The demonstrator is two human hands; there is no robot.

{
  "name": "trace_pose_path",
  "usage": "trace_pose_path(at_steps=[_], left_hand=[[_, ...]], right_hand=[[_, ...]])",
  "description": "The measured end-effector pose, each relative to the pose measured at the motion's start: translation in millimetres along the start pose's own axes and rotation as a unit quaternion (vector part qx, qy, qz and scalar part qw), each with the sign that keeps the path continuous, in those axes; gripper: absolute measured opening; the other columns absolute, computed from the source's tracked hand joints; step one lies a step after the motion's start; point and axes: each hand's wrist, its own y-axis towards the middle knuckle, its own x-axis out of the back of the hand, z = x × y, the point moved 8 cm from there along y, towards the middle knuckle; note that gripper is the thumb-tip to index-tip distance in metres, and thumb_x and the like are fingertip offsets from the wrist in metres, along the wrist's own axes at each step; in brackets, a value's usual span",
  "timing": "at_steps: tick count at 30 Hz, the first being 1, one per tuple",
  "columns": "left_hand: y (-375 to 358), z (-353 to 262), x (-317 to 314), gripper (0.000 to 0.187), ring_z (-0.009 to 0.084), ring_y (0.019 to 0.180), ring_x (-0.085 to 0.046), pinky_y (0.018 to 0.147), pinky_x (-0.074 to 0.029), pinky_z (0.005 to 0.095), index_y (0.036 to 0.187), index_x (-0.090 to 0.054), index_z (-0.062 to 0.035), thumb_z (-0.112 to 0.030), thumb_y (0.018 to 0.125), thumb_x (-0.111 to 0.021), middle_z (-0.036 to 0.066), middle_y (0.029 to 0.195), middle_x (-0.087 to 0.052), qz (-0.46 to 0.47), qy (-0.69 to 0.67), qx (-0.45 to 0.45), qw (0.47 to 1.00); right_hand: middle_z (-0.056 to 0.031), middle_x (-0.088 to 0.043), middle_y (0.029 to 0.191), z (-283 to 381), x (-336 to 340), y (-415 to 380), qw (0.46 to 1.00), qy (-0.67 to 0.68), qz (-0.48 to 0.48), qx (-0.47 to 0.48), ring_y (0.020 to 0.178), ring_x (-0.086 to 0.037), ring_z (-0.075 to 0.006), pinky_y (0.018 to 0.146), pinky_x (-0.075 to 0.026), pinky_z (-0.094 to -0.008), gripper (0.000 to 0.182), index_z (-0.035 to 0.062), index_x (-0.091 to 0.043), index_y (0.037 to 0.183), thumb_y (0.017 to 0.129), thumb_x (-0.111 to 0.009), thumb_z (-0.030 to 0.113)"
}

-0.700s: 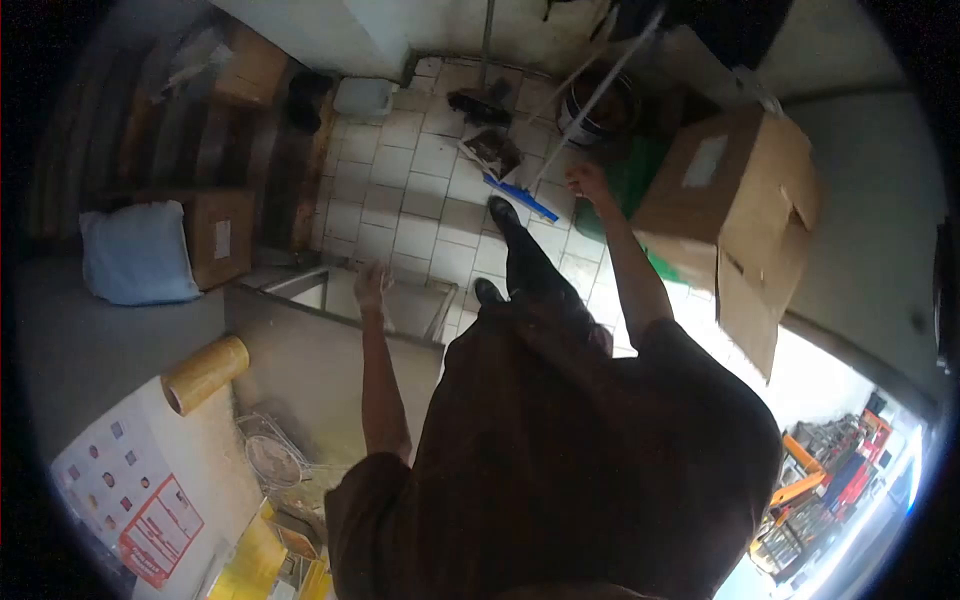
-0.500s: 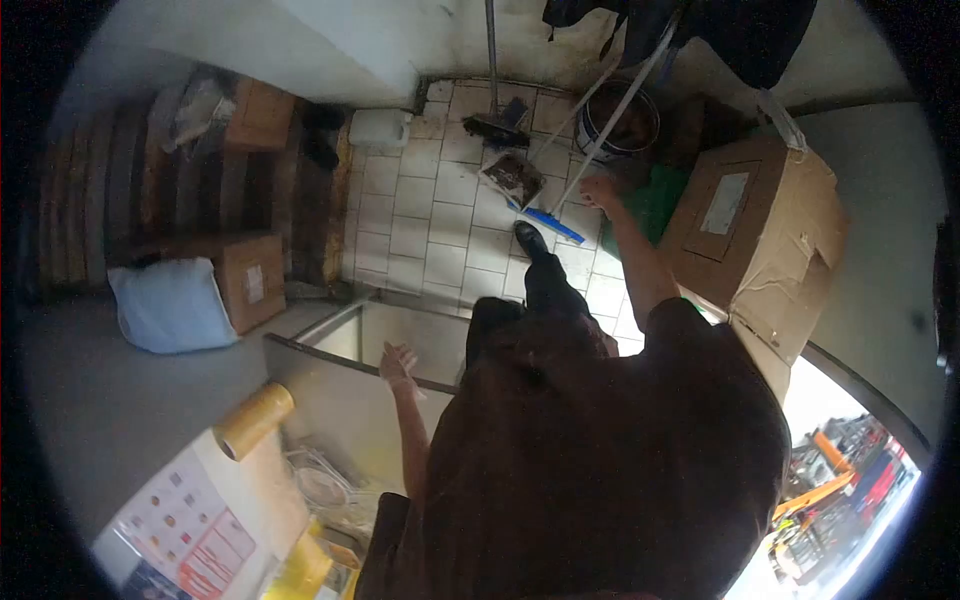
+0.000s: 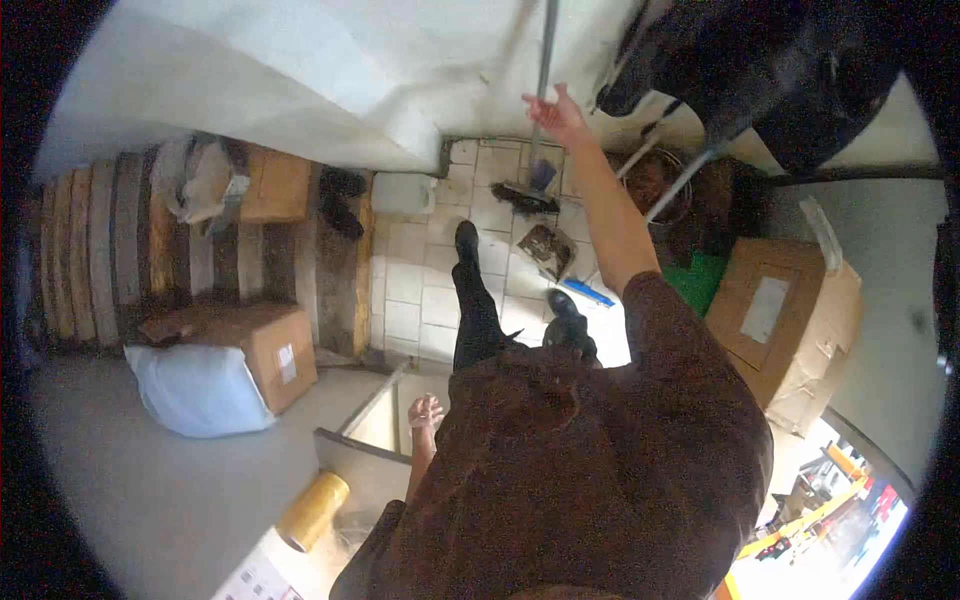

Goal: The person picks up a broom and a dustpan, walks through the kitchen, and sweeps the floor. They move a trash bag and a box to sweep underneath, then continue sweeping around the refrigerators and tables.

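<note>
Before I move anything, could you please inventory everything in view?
Cardboard boxes: three, brown, two left, one right
Sack: one, pale blue, left
Planks: several, brown-grey, left
Jug: one, white, floor
Broom: one, dark-bristled, floor
Dustpan: one, brownish, floor
Squeegee: one, blue, floor
Bucket: one, colour unclear, right
Bag-like thing: one, green, right
Roll: one, yellow, lower left
Cloth: count unclear, black, upper right
Shoes: two, black, centre
Hands: two, skin-toned, upper centre, lower centre-left

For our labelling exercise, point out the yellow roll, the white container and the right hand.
Yellow roll (image 3: 313, 511), head view: its curved side.
White container (image 3: 402, 193), head view: its visible face.
Right hand (image 3: 561, 116), head view: its middle.
</note>
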Motion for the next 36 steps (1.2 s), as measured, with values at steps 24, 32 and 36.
trace_pose_path(at_steps=[24, 32, 36], left_hand=[[172, -313, -531, 0.041, 0.016, 0.09, -0.057, 0.078, -0.047, 0.0356, 0.113, -0.057, -0.007, -0.033, 0.081, -0.064, 0.003, 0.102, -0.06, 0.233, 0.566, -0.154, 0.776], [182, -60, -700, 0.023, 0.013, 0.073, -0.054, 0.067, -0.046, 0.0269, 0.093, -0.059, -0.0039, -0.024, 0.083, -0.06, 0.005, 0.082, -0.061, 0.702, 0.564, -0.105, 0.422], [192, 23, -742, 0.023, 0.0186, 0.08, -0.056, 0.073, -0.047, 0.0328, 0.094, -0.058, -0.0035, -0.023, 0.084, -0.054, 0.01, 0.09, -0.063, 0.642, 0.74, -0.166, 0.109]], right_hand=[[0.0002, -0.031, 0.039, -128, -281, -505, 0.865, 0.246, -0.329, 0.287, 0.028, -0.027, -0.0099, 0.03, -0.026, -0.0248, 0.055, 0.0089, -0.042, 0.067, 0.094, -0.023, 0.053], [0.0007, -0.033, 0.041, -241, -345, -556, 0.746, 0.302, -0.415, 0.424, 0.029, -0.03, -0.0099, 0.028, -0.027, -0.0272, 0.041, 0.0079, -0.041, 0.072, 0.093, -0.04, 0.043], [0.0011, -0.035, 0.042, -273, -323, -542, 0.733, 0.25, -0.499, 0.389, 0.031, -0.034, -0.0093, 0.031, -0.031, -0.027, 0.032, 0.0066, -0.042, 0.077, 0.088, -0.051, 0.035]])
